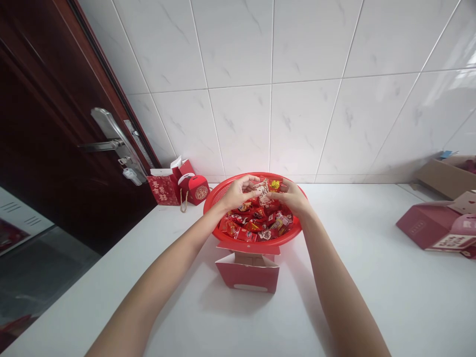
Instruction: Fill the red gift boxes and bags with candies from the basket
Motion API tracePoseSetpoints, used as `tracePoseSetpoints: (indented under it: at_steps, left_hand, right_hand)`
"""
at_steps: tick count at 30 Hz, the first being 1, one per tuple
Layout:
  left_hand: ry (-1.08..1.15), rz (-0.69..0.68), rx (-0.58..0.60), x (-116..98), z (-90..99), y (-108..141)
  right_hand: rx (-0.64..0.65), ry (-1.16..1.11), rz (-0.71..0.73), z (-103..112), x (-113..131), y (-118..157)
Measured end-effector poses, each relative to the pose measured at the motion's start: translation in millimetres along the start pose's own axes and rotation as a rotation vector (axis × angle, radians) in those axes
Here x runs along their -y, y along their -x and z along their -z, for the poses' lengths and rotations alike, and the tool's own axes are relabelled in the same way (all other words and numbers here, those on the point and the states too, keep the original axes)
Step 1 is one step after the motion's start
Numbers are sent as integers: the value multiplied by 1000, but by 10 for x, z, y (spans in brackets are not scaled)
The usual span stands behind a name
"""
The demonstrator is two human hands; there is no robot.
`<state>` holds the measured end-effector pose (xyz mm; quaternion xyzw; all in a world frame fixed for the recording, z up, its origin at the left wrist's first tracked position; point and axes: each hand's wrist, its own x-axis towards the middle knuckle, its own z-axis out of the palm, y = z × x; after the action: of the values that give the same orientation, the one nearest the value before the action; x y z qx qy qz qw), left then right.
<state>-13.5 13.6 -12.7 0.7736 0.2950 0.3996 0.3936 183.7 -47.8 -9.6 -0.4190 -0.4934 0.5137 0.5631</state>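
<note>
Over a red plastic basket heaped with wrapped candies, both hands meet at a small cream-and-red candy packet. My left hand is closed, with thumb and fingers pinching at the packet's left edge. From the other side, my right hand is closed on it too, its thumb lying across the lower right part. A red wrapper with a yellow print shows just behind the packet, by the right fingers. In front of the basket stands a red paper box with its top flaps up.
Red gift boxes and a red printed bag stand by the wall at the left. A pink-red box and a brown carton are on the right. A dark door with a metal handle borders the white table.
</note>
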Motion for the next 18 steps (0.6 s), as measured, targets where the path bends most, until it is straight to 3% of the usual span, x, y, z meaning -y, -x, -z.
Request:
tracePoseSetpoints:
  at_steps: [6, 10, 13, 18]
  left_hand:
    - [-157, 144, 47, 16, -13, 9]
    - [-468, 213, 313, 33, -37, 38]
    - [-639, 209, 549, 59, -62, 53]
    - [-726, 201, 643, 140, -90, 33]
  right_hand:
    - [-89, 74, 23, 40, -70, -61]
    - [-230, 200, 70, 77, -132, -109]
    - [-224, 211, 77, 84, -138, -113]
    - [-206, 185, 68, 74, -118, -80]
